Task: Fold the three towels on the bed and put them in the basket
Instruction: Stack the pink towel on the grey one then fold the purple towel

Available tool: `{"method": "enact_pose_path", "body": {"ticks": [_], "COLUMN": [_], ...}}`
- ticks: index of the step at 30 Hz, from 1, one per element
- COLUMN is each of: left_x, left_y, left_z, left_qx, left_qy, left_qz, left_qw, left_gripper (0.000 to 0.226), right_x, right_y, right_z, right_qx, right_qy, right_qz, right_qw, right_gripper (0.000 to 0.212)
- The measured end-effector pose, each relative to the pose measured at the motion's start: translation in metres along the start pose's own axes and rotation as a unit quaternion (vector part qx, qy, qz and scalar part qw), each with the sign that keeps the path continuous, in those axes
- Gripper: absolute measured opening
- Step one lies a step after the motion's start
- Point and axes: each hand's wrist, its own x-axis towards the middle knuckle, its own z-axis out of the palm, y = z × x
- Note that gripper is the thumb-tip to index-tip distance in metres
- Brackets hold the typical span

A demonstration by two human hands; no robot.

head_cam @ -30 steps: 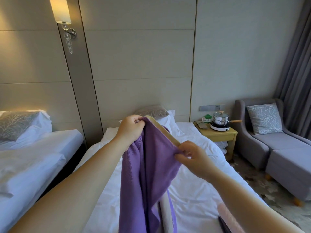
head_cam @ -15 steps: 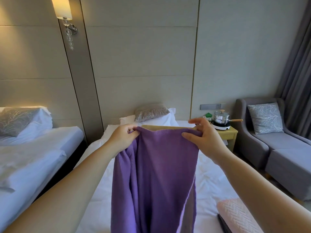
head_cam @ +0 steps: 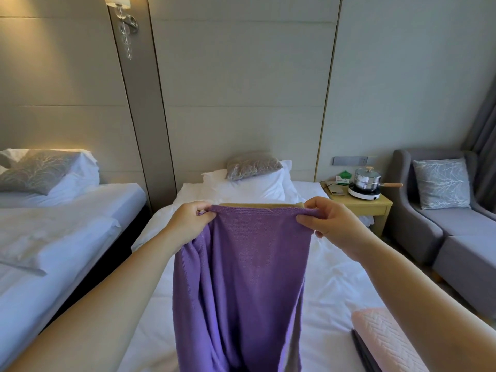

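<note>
A purple towel (head_cam: 241, 285) with a tan band along its top edge hangs in the air over the white bed (head_cam: 338, 285). My left hand (head_cam: 188, 221) pinches its top left corner. My right hand (head_cam: 330, 224) pinches its top right corner. The top edge is stretched level between the two hands and the cloth hangs down out of the bottom of the frame. A pink quilted towel (head_cam: 383, 339) lies folded at the bed's near right, on something dark whose edge (head_cam: 362, 353) shows under it. No basket can be identified in view.
White pillows and a grey cushion (head_cam: 252, 165) lie at the bed's head. A second bed (head_cam: 53, 232) stands to the left across a dark gap. To the right are a wooden nightstand (head_cam: 370, 208) with a pot on a hotplate (head_cam: 367, 181) and a grey armchair (head_cam: 451, 224).
My right hand has slid out along the towel's top edge to its right corner, and the towel has spread from a bunched strip into a flat hanging sheet.
</note>
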Motion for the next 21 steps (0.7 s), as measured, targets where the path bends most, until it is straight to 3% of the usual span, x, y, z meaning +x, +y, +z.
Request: {"method": "enact_pose_path", "body": {"ticks": [4,6,10,17,21], "left_x": [-0.011,-0.02,-0.028,-0.027,-0.026], "left_y": [0.016,0.034,0.057,0.057,0.061], "left_z": [0.01,0.022,0.044,0.057,0.062], "left_qx": [0.026,-0.022,-0.064,-0.115,-0.082], "left_qy": [-0.043,-0.098,-0.229,-0.199,-0.186], "left_qz": [0.019,0.038,0.062,0.035,0.067], "left_qw": [0.999,0.994,0.969,0.972,0.977], "left_gripper": [0.027,0.037,0.029,0.021,0.025], "right_x": [-0.001,-0.002,-0.002,-0.015,-0.019], "right_y": [-0.006,-0.011,-0.019,-0.017,-0.016], "right_z": [0.013,0.024,0.033,0.025,0.022], "right_qx": [0.019,-0.003,-0.045,-0.026,-0.06], "right_qy": [0.02,-0.007,-0.044,0.053,0.021], "right_qz": [-0.021,-0.033,-0.047,-0.06,-0.067], "right_qw": [0.999,0.999,0.997,0.996,0.996], "right_gripper": [0.012,0.013,0.015,0.01,0.008]}}
